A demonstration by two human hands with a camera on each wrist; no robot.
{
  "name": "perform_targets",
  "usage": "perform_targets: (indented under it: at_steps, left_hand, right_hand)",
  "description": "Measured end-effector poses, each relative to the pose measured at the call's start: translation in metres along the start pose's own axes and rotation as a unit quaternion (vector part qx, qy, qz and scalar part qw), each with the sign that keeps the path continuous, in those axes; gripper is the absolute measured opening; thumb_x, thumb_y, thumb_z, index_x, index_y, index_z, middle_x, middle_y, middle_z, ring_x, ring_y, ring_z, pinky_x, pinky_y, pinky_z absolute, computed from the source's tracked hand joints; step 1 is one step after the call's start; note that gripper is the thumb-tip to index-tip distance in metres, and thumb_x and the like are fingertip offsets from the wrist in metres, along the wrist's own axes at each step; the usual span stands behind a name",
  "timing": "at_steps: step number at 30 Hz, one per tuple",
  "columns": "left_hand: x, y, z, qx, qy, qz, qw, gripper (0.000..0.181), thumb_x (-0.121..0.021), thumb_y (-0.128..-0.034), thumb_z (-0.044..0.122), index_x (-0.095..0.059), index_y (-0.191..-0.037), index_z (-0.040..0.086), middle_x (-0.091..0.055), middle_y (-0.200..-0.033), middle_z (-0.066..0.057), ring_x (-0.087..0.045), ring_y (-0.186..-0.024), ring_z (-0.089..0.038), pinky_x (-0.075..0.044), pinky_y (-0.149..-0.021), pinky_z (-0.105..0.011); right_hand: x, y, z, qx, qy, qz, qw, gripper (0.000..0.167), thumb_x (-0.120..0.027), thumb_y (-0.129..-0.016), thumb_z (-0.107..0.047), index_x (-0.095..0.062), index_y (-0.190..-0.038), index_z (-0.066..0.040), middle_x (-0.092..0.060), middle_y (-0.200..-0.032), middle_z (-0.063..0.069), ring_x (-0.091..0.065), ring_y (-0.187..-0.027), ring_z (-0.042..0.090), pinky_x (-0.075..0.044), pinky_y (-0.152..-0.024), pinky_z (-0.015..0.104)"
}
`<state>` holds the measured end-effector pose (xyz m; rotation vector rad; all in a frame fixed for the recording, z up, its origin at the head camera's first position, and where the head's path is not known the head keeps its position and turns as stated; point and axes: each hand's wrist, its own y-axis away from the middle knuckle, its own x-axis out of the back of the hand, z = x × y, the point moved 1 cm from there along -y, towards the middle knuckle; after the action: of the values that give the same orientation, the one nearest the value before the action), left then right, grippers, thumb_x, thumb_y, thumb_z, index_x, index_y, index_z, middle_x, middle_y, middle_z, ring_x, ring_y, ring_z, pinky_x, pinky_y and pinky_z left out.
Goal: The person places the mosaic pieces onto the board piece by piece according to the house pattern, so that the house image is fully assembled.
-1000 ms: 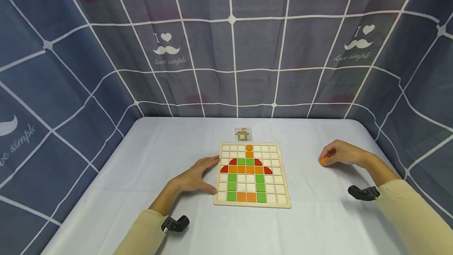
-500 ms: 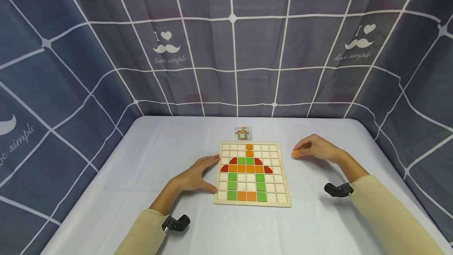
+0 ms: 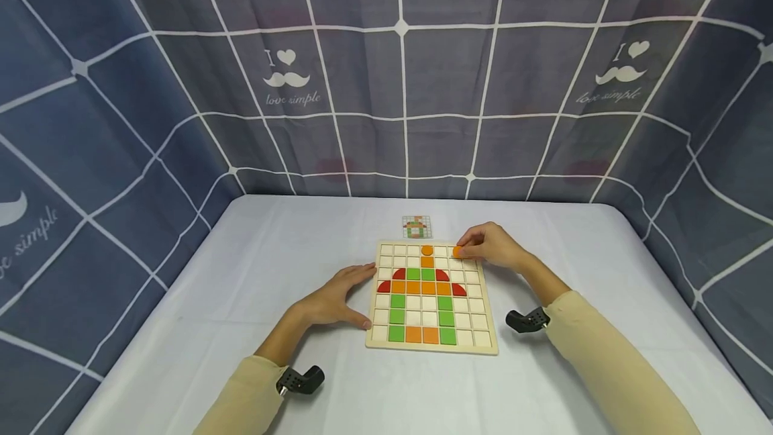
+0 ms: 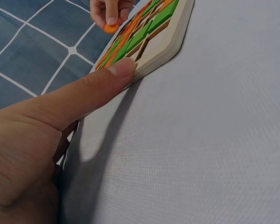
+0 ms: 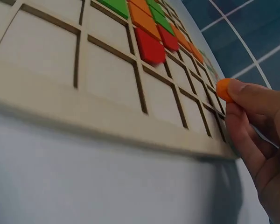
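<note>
A square wooden grid board [image 3: 431, 349] lies on the white-covered table, with green, orange and red flat pieces set in its cells. My left hand [image 3: 335, 301] rests along the board's left side, fingers stretched out, the thumb [image 4: 123, 67] touching its rim. Between thumb and fingers, my right hand [image 3: 495, 246] pinches an orange round piece [image 5: 224, 89] over the board's upper right cells. A similar orange round piece [image 3: 427, 250] sits in the top row, above an orange square [image 3: 427, 262]. Red quarter-round pieces [image 5: 150, 46] show near the board's right side.
A small card [image 3: 417, 227] printed with a coloured grid pattern lies just beyond the board. White cloth [image 3: 241, 247] covers the table. A dark checked curtain [image 3: 356, 79] rises behind it and at both sides.
My right hand has moved left with the orange round piece, from the table at the right to over the board's upper right. My left hand stays at the board's left side.
</note>
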<state>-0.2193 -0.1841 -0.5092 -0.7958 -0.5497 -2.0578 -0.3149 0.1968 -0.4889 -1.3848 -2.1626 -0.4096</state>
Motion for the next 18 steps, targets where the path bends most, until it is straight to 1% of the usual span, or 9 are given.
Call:
perform_targets:
  at_steps: [4, 8, 12, 18]
  left_hand:
    - [0.001, 0.000, 0.001, -0.002, -0.002, -0.003, 1.0000, 0.113, -0.096, -0.0716, 0.037, -0.034, -0.163, 0.015, -0.026, -0.169, 0.000, -0.015, -0.155, -0.031, -0.018, -0.121, -0.059]
    - [0.002, 0.001, 0.001, -0.003, -0.004, -0.002, 1.0000, 0.113, -0.095, -0.0718, 0.037, -0.034, -0.163, 0.014, -0.026, -0.169, 0.001, -0.015, -0.155, -0.031, -0.018, -0.121, -0.059]
    - [0.002, 0.000, 0.002, -0.006, -0.003, -0.002, 1.0000, 0.113, -0.095, -0.0720, 0.037, -0.034, -0.163, 0.013, -0.026, -0.169, 0.000, -0.015, -0.155, -0.031, -0.018, -0.121, -0.059]
    - [0.002, -0.001, 0.001, -0.010, -0.005, -0.003, 0.9999, 0.113, -0.096, -0.0720, 0.036, -0.034, -0.163, 0.013, -0.026, -0.169, 0.000, -0.016, -0.154, -0.031, -0.019, -0.121, -0.058]
  right_hand:
    - [-0.012, -0.010, -0.001, 0.023, 0.025, 0.014, 0.9993, 0.011, -0.084, -0.089, -0.017, -0.079, -0.096, -0.010, -0.073, -0.083, -0.002, -0.062, -0.077, 0.020, -0.049, -0.070, 0.030]
    - [-0.020, -0.019, -0.004, 0.031, 0.039, 0.017, 0.9986, 0.009, -0.083, -0.090, -0.015, -0.078, -0.095, -0.010, -0.072, -0.082, -0.003, -0.062, -0.077, 0.020, -0.049, -0.073, 0.035]
    - [-0.024, -0.022, -0.007, 0.034, 0.056, 0.016, 0.9977, 0.009, -0.083, -0.090, -0.016, -0.077, -0.094, -0.011, -0.072, -0.083, -0.004, -0.062, -0.076, 0.019, -0.049, -0.072, 0.035]
    - [-0.025, -0.025, -0.008, 0.055, 0.071, 0.004, 0.9960, 0.010, -0.080, -0.093, -0.015, -0.081, -0.100, -0.009, -0.075, -0.089, -0.004, -0.065, -0.080, 0.015, -0.052, -0.073, 0.033]
